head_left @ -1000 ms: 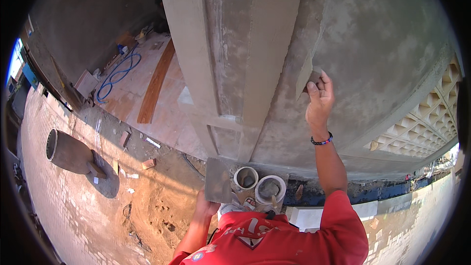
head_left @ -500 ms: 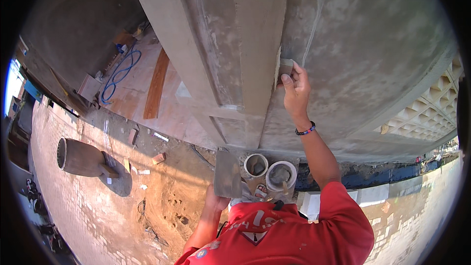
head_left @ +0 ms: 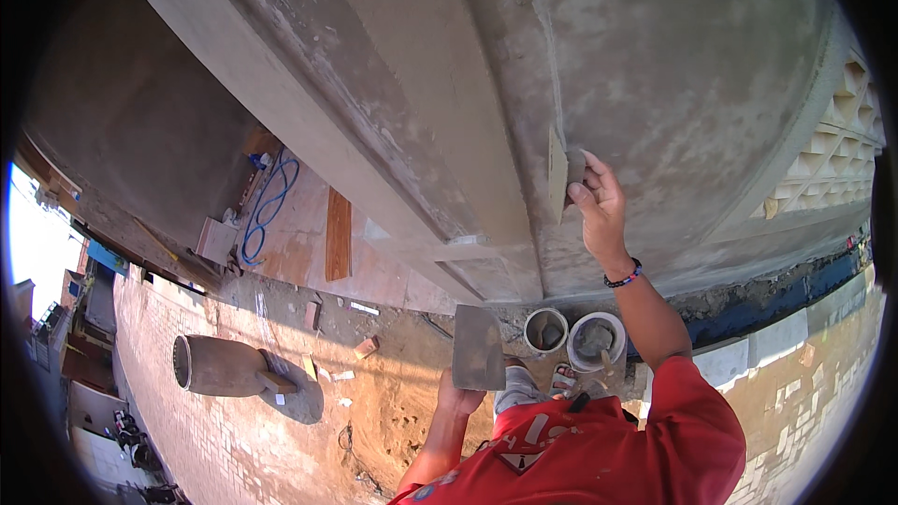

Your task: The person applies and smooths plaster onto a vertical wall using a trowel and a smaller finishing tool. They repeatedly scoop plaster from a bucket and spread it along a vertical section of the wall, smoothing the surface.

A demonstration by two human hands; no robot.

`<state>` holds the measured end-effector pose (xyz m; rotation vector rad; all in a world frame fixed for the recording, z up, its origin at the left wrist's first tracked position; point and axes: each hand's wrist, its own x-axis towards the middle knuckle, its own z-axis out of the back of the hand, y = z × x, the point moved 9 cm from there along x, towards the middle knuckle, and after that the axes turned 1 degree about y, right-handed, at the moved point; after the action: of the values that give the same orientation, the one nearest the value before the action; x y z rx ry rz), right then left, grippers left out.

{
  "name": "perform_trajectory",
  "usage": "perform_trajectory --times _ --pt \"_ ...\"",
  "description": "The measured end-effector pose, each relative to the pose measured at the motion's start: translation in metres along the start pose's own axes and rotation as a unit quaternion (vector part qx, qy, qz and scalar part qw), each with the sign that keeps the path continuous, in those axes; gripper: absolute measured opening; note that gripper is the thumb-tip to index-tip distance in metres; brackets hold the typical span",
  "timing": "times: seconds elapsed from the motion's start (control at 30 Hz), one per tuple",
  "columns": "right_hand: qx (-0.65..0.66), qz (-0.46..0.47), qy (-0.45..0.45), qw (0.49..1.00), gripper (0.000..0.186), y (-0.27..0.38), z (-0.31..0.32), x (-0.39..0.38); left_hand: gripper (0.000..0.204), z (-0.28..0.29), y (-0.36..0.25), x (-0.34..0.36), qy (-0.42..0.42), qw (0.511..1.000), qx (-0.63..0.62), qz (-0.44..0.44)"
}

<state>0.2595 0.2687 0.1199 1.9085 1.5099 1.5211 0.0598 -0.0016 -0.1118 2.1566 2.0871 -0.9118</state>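
The thin grey rectangular float (head_left: 557, 180) is just left of the right hand (head_left: 603, 213) pinching it, by the grey plastered wall (head_left: 673, 84). Below and left of that, I see the left hand (head_left: 458, 398) gripping a flat grey rectangular board (head_left: 478, 346).

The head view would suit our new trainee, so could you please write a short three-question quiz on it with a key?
1. What does the left hand hold, and what does the right hand hold near the wall?
2. True or false: the beaded bracelet is on the right wrist.
3. How many buckets stand near the wall's foot? A) one B) two C) four

Key:
1. Left: a flat grey plate; right: a flat tool, by its block handle.
2. True.
3. B.
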Motion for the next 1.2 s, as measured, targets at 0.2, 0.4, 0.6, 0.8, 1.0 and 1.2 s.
perform_trajectory --times 0.2,0.4,0.6,0.8,1.0,1.2 --pt "-0.031 0.103 0.025 0.994 0.044 0.087 -0.05 0.08 0.033 -0.017 0.008 -0.001 -0.017 1.0 -0.009 -0.007" --pt "-0.057 0.131 0.016 0.99 0.044 0.104 -0.049 0.098 0.036 -0.011 0.005 -0.003 -0.002 0.998 -0.054 -0.044" --pt "-0.056 0.113 0.024 0.992 0.043 0.096 -0.069 0.099 0.034 -0.008 0.0 -0.004 -0.016 0.998 -0.044 -0.052" --pt "-0.095 0.09 0.052 0.99 0.042 0.079 -0.09 0.097 0.032 -0.015 -0.006 0.003 -0.038 0.996 -0.055 -0.06" --pt "-0.131 0.059 0.044 0.989 0.042 0.042 -0.07 0.07 0.033 -0.018 -0.001 0.016 0.02 0.997 -0.062 -0.04" --pt "-0.13 -0.01 0.061 0.99 0.045 0.006 -0.021 0.024 0.032 -0.023 -0.002 0.021 -0.002 0.997 -0.065 -0.042"
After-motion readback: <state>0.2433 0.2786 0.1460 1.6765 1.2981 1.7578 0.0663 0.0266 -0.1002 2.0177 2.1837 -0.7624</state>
